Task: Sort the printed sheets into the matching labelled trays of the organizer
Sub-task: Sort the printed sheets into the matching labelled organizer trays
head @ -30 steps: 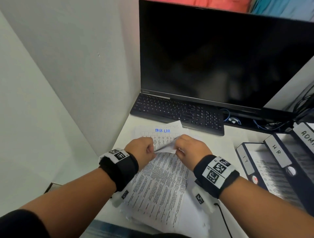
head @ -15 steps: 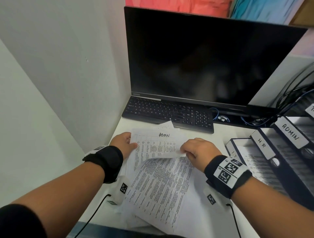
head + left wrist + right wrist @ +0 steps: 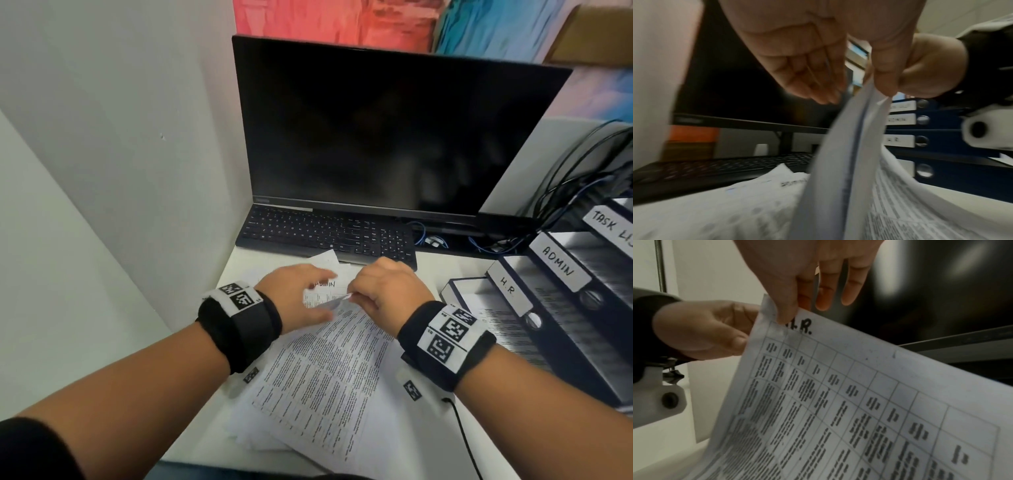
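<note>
- On the white desk (image 3: 435,270), seen from the head camera, a loose pile of printed sheets (image 3: 318,377) lies in front of the keyboard (image 3: 325,233) and the dark monitor (image 3: 394,130). The right hand (image 3: 387,291) pinches the lifted top edge of one sheet; the left hand (image 3: 294,294) hovers just beside it, fingers extended. A sheet marked ADMIN (image 3: 325,284) shows between them. The organizer (image 3: 561,308) stands at the right (labels H.R, ADMIN, TASK LI…).
- From the left wrist, the left hand (image 3: 807,65) has straight fingers held together, gripping nothing; the right hand (image 3: 920,69) pinches the raised sheet (image 3: 849,146) edge-on.
- From the right wrist, thumb and forefinger of the right hand (image 3: 797,280) pinch the top of a table sheet headed H.R. (image 3: 838,402); its other fingers hang straight.
</note>
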`<state>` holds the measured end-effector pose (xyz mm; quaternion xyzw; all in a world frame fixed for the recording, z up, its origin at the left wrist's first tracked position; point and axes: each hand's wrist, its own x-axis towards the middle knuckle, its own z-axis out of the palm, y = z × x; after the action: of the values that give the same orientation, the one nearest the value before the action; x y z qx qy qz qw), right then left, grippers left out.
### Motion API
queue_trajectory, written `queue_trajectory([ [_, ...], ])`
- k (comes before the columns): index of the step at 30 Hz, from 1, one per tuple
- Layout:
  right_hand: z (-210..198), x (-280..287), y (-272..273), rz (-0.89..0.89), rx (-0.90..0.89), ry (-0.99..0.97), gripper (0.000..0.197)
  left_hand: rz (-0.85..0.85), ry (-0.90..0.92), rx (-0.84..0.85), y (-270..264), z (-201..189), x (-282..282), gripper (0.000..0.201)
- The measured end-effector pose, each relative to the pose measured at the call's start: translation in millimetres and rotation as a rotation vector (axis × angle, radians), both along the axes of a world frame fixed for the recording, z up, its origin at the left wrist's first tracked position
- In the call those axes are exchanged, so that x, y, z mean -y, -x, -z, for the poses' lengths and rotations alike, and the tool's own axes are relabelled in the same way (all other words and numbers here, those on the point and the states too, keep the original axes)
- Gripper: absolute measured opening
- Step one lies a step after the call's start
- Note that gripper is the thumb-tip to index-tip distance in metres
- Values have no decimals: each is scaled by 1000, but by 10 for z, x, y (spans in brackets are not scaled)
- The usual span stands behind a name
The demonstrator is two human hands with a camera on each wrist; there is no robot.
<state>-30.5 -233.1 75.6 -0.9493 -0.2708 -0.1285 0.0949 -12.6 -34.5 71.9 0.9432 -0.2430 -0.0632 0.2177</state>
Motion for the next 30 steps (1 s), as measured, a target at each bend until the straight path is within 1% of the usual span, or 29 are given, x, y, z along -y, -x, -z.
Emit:
queue_trajectory([
  [2,-36,12,13,12,25,0,31,71,-83,-62,18,-44,134,46],
  [4,-49,59,37,29,21,2,28,87,-86,-39,29,-43,224,30],
  [5,-53,96,52,56,-12,16,23,84,-67,-9,28,-39,262,25],
  [6,-67,158,70,105,-55,37,20,68,-42,12,22,-33,299,26],
  [7,-67,225,73,165,-130,67,23,38,0,28,11,-20,309,28],
  [9,-70,385,88,288,-247,133,30,-45,128,5,-21,-32,303,29],
  [10,-73,468,95,353,-287,167,28,-73,190,-9,-45,-47,295,29],
  [11,-73,547,101,417,-330,183,25,-83,211,-14,-61,-65,287,28],
  [12,-63,630,109,465,-357,179,23,-74,170,-3,-70,-93,289,26],
  [13,-59,705,127,487,-370,165,22,-44,83,41,-77,-130,303,22],
  [14,-54,764,142,487,-368,155,19,-4,-20,101,-80,-168,329,20],
  [15,-63,797,156,475,-348,162,15,29,-104,164,-78,-212,366,26],
  [17,-133,801,184,449,-296,192,14,65,-187,235,-75,-287,480,57],
  [18,-175,791,193,432,-265,213,16,88,-210,269,-81,-320,556,66],
  [19,-212,766,197,413,-232,235,19,128,-251,296,-80,-343,633,69],
  [21,-302,728,216,391,-173,270,22,212,-353,314,-107,-340,803,59],
  [23,-389,724,258,378,-138,296,23,229,-420,232,-103,-361,912,44],
  [25,-481,803,316,405,-127,288,22,224,-446,157,-108,-405,982,39],
  [28,-607,1141,423,564,-108,238,17,170,-396,139,-132,-528,1022,28],
  [30,-676,1475,507,721,-102,199,26,79,-282,130,-168,-616,1009,22],
])
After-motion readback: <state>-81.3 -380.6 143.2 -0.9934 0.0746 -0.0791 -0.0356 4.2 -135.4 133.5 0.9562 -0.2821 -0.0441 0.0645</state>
